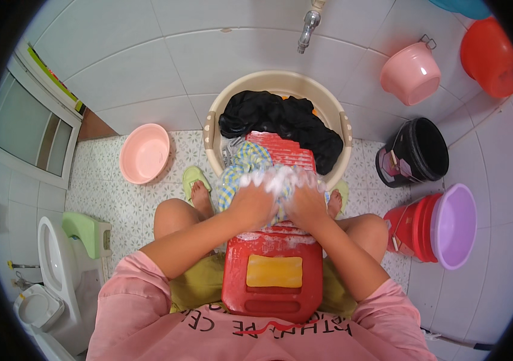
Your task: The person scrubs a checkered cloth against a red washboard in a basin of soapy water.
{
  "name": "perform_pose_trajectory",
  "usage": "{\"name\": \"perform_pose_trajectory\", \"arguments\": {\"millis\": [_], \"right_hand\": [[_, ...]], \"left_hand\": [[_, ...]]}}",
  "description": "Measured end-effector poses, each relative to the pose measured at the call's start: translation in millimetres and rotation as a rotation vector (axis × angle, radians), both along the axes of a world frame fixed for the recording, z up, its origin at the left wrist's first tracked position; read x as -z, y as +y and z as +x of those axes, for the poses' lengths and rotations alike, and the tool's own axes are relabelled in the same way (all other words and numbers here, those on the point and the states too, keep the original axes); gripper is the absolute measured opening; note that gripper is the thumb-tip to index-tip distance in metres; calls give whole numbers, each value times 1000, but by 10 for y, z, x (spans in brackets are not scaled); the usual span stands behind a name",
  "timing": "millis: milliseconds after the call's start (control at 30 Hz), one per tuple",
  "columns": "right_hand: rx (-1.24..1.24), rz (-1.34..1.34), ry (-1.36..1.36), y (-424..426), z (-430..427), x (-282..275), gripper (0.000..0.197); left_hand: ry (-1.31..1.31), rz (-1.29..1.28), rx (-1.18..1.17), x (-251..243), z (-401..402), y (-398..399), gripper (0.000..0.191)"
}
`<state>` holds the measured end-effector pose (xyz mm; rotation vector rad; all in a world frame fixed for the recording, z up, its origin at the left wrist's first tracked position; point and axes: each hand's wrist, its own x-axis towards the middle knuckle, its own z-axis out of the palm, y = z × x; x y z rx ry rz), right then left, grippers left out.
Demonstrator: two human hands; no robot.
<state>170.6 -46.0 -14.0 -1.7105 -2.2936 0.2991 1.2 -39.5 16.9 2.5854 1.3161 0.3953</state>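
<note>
Both my hands press a soapy blue, yellow and white checked cloth [229,189] onto a red plastic washboard [288,151]. My left hand [254,201] lies on the cloth's left part, my right hand [304,198] close beside it; white foam covers the fingers of both. The washboard leans from my lap into a beige plastic tub [279,79]. A yellow bar of soap [274,271] rests in the board's upper recess near my body. Black wet clothing [283,119] fills the tub's far side, with a grey cloth [233,146] at its left.
A pink basin [144,154] stands on the floor at left, near a green stool [86,232] and a toilet [51,252]. At right are a black bucket [412,151], a red bucket [412,228] and a purple basin [455,225]. A tap [310,27] juts from the wall above the tub.
</note>
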Motion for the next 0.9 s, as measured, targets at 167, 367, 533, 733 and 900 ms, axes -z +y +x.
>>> {"name": "perform_pose_trajectory", "arguments": {"millis": [167, 367, 533, 733, 900], "right_hand": [[98, -72, 33, 606, -100, 28, 57], [64, -106, 65, 539, -114, -98, 49], [-75, 63, 50, -125, 8, -196, 54], [-67, 184, -49, 140, -16, 95, 53], [135, 1, 44, 770, -142, 141, 48]], "left_hand": [[10, 3, -65, 333, 12, 630, 62], [-366, -408, -167, 334, -113, 735, 54], [-220, -181, 25, -102, -229, -76, 60], [-28, -50, -58, 46, -121, 26, 63], [-122, -50, -125, 363, -64, 695, 54]]}}
